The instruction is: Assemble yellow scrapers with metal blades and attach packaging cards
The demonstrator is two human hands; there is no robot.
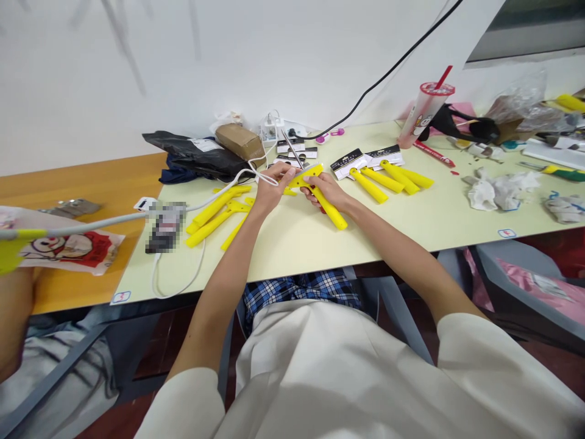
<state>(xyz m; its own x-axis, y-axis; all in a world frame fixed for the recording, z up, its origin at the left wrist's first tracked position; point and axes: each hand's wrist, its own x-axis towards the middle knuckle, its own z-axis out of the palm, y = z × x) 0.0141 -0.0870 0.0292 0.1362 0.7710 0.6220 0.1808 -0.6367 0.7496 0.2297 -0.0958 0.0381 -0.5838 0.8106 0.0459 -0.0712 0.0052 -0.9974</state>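
Observation:
Both my hands are on a yellow scraper (333, 214) held above the table, its wide head up and its handle slanting down to the right. My left hand (273, 186) pinches the left end of the head. Around the neck and upper handle closes my right hand (329, 188). A thin metal shaft (293, 148) points away behind the head, and a bit of red shows under my right palm; they line up like one screwdriver, mostly hidden. Several yellow scrapers (211, 227) lie left of my left hand. More yellow scrapers (371, 186) with black-and-white cards lie to the right.
A white cable (201, 208) runs across the left side near a blurred-out device (166, 228). Behind stand a black plastic bag (196, 157), a cardboard box (241, 142) and a power strip (270, 130). A drink cup (423, 116) and crumpled tissues (503, 188) are at right. Another person's arm (14, 323) shows at far left.

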